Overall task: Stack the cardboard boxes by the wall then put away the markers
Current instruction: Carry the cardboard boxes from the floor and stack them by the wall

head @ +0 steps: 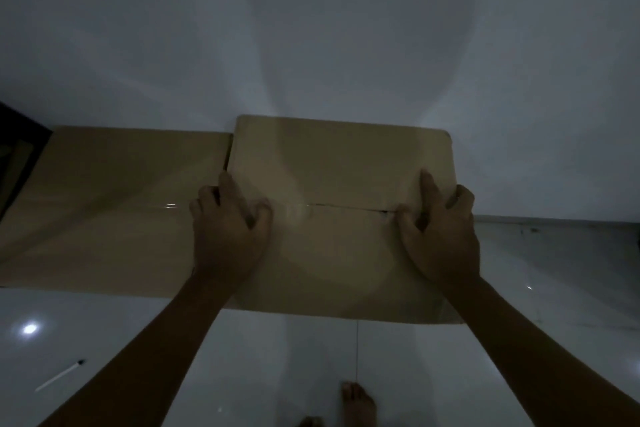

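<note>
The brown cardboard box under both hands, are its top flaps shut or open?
Shut. The brown cardboard box's two top flaps lie flat, meeting at a centre seam, left hand and right hand gripping its sides.

A cardboard box [341, 218] stands against the wall [311, 28], another box [104, 204] at its left, a marker [60, 375] on the floor [277, 357].

Head cam, forward-down, close.
</note>
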